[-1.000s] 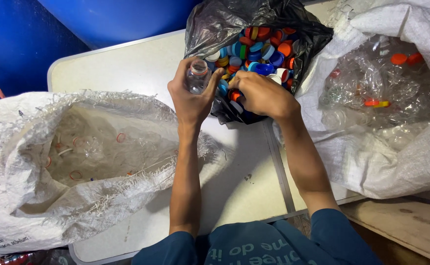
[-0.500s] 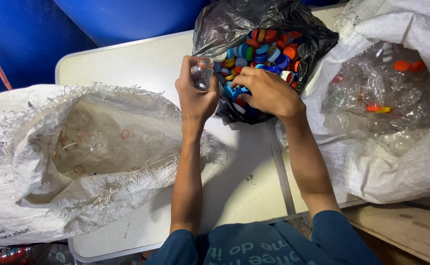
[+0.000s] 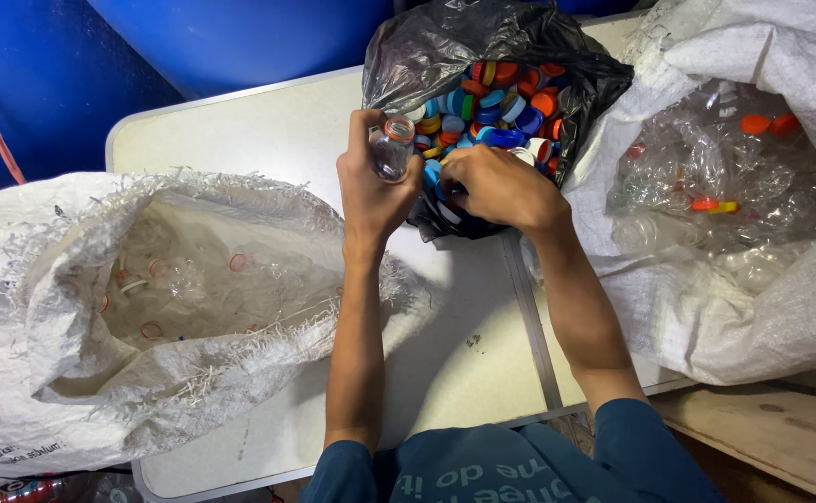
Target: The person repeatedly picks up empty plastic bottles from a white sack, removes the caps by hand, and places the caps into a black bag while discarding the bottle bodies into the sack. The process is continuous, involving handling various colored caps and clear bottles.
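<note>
The left hand holds a small clear plastic bottle upright, the fingers wrapped around its body, above the far part of the white table and just beside the black bag. The bottle has an orange ring at its neck and its mouth seems open, without cap. It looks empty, so I judge it is very light, thin in the wall and easy to crush; the body is smooth and may slip, so the stiffer neck or the upper body is the better place for a grip. The right hand rests at the near edge of the black bag, fingers curled down into the coloured caps; I cannot tell if it pinches one. The caps are small, hard and loose, and they can roll away. At the left edge of the table lies a white woven sack with open mouth, and at the right edge another sack with clear bottles. Free room is only the bare strip of table between the two forearms and near the far left corner.
</note>
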